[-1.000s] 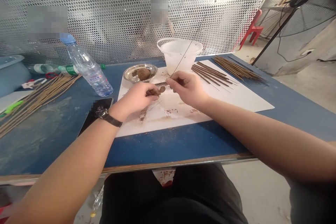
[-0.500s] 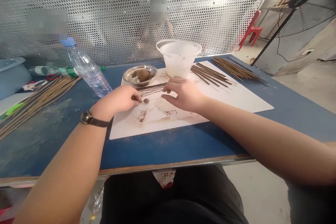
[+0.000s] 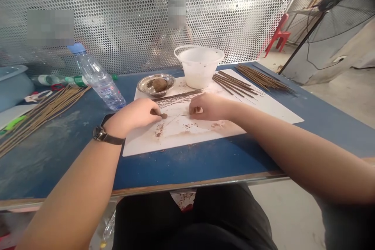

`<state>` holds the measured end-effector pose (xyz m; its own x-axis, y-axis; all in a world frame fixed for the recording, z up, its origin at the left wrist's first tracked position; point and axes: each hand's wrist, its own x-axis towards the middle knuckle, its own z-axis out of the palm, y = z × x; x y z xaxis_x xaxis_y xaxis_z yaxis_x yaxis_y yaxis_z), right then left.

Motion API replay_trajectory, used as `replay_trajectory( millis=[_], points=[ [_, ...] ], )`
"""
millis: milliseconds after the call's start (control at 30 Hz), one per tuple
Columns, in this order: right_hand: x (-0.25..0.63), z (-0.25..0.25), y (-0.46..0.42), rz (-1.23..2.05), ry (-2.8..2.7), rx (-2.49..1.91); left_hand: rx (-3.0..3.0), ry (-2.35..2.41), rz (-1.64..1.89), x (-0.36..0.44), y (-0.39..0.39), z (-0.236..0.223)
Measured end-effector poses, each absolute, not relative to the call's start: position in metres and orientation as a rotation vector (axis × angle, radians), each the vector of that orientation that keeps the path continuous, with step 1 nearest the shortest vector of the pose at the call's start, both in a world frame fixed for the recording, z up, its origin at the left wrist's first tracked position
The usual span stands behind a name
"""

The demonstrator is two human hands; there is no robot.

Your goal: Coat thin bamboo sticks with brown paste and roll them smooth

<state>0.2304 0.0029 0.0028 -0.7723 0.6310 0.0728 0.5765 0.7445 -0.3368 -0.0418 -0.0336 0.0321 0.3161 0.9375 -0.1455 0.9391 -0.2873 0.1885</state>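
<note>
My left hand point(image 3: 142, 112), with a watch on its wrist, is closed at the fingertips on a small lump of brown paste point(image 3: 164, 116), part of which shows beyond the fingers. From that lump a thin stick point(image 3: 179, 115) runs right, low over the white board point(image 3: 202, 136). Its other end is pinched in my right hand point(image 3: 209, 107), whose thumb and fingers curl together. Behind both hands lies a row of thin bare sticks point(image 3: 178, 97). A metal dish point(image 3: 143, 86) with a larger brown lump point(image 3: 159, 84) stands past my left hand.
A white plastic bucket point(image 3: 199, 68) stands behind my right hand, beside thick coated sticks point(image 3: 231, 82). Another stick bundle point(image 3: 263, 78) lies at the right. At left are a tilted water bottle point(image 3: 101, 82), long brown sticks point(image 3: 43, 117) and a blue basin point(image 3: 13, 88).
My right hand has moved slightly right and down, and its fingers have closed on the thin stick. My left hand has shifted slightly right against the small lump.
</note>
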Motion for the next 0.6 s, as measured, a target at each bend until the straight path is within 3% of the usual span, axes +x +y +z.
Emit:
replay_trajectory(
  millis=[600],
  points=[
    [0.214, -0.008, 0.002, 0.221, -2.819, -0.878, 2.358, 1.640, 0.049, -0.034, -0.034, 0.031]
  ],
)
